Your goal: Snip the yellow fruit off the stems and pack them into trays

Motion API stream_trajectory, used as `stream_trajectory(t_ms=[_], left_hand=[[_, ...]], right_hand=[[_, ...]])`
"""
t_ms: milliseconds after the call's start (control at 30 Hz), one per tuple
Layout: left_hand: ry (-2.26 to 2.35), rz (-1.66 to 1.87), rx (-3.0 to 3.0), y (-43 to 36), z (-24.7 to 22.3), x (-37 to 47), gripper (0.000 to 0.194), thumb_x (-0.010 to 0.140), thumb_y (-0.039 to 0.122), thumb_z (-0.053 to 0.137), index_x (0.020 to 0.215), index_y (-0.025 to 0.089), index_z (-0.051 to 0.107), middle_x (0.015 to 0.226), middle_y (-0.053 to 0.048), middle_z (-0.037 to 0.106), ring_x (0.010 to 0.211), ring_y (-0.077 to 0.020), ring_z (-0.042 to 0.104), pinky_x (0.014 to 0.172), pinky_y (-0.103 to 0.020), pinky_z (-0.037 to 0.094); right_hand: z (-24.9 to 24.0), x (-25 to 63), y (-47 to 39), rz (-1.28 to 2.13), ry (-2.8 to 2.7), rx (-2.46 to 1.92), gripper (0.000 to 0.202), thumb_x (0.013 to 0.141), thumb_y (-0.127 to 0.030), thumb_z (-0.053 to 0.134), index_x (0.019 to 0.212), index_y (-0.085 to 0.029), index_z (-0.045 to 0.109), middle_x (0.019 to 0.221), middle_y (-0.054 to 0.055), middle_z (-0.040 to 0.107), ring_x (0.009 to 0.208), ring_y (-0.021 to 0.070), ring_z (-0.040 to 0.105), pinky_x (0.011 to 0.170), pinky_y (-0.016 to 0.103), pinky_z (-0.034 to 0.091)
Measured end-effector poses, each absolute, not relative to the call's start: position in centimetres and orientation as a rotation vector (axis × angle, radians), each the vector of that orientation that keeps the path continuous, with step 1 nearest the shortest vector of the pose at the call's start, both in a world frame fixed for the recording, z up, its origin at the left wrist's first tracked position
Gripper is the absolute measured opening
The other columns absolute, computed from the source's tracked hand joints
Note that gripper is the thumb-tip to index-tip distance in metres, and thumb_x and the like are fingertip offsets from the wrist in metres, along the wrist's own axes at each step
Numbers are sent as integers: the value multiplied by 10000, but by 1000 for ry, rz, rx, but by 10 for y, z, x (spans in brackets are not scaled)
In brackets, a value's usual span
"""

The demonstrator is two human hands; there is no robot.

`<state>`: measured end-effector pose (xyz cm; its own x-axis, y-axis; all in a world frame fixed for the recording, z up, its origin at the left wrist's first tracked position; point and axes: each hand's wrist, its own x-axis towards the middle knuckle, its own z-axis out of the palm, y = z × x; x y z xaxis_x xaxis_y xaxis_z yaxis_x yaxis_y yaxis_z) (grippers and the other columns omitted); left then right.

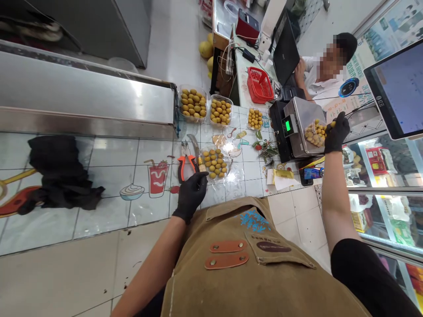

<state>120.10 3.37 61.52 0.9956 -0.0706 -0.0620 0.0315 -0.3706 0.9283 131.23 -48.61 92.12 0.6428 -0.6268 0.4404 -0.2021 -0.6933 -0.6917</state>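
Note:
My right hand [337, 133], in a black glove, is over the right edge of the metal scale [297, 116], its fingers closed around a yellow-brown fruit. Beside it on the scale lies a clear container of similar fruits [315, 133]. My left hand [192, 193], also gloved in black, is by the counter's front edge with its fingers curled; what it holds, if anything, is hidden. Near its fingertips are a curved knife [201, 164], orange-handled pliers [187, 164] and a clear tray of fruits [215, 164].
More fruit trays [193, 103] stand along the counter's back. A red basket [260, 85] and a laptop [286, 48] are farther back, near a seated person in white. Black cloth [62, 169] lies at left. A screen [399, 88] overhangs the right side.

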Motion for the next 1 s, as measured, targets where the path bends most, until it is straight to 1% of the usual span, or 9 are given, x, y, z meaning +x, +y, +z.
stream_trajectory(t_ms=[100,267,400,533,667,767,833,900,1000], left_hand=[[-12,-105,1911,30,619,1199,413,978,428,565,1197,180,812,923,-71,816,722,-199,684,707,-303,532],[21,-93,1855,28,626,1193,411,981,416,564,1196,161,802,933,-73,815,768,-187,694,756,-291,553],[6,-132,1850,30,625,1189,406,991,422,559,1185,160,802,884,-59,793,722,-177,661,718,-285,525],[-25,-163,1844,31,620,1189,382,999,400,559,1183,170,801,934,-64,804,771,-186,695,768,-295,542],[-42,-193,1832,29,620,1190,379,1008,389,556,1194,163,797,953,-71,810,812,-197,717,807,-306,558],[-53,-216,1825,30,621,1192,381,1018,383,548,1202,157,793,999,-86,826,868,-208,738,848,-316,575],[-64,-228,1833,33,620,1193,394,1021,386,538,1209,154,794,1017,-95,831,885,-213,745,853,-321,578],[-83,-231,1848,36,620,1194,415,1013,395,533,1210,146,799,1028,-105,833,879,-216,746,837,-325,575],[-99,-236,1892,39,619,1200,438,1005,426,547,1221,146,804,1035,-107,835,827,-216,728,778,-326,560]], right_hand=[[885,1282,-411,-717,583,-1829,449,916,-694,678,954,-289,490,836,-13,476,658,145,470,574,265,382],[774,1213,-257,-99,638,-1551,542,670,-527,943,934,-253,557,794,-49,554,609,77,446,502,178,324],[720,1174,-194,383,719,-1407,593,790,-741,872,902,-217,618,745,-22,598,505,57,365,440,189,238],[710,1162,-184,503,793,-1391,691,905,-891,721,782,-233,547,625,-26,505,437,73,298,413,224,184],[707,1178,-182,497,813,-1427,691,990,-866,634,759,-224,527,655,-6,531,449,76,334,434,225,202],[700,1202,-171,456,757,-1540,620,1035,-799,615,838,-213,567,762,11,612,505,85,420,461,222,296],[696,1217,-160,413,685,-1685,535,1064,-736,604,920,-221,602,853,23,674,609,124,541,523,232,426],[695,1226,-154,344,586,-1903,414,1083,-636,621,1018,-229,657,990,48,744,804,177,666,683,278,574],[705,1235,-174,187,381,-2290,275,1094,-449,648,1206,-209,722,1274,122,778,1058,225,737,1020,379,621]])
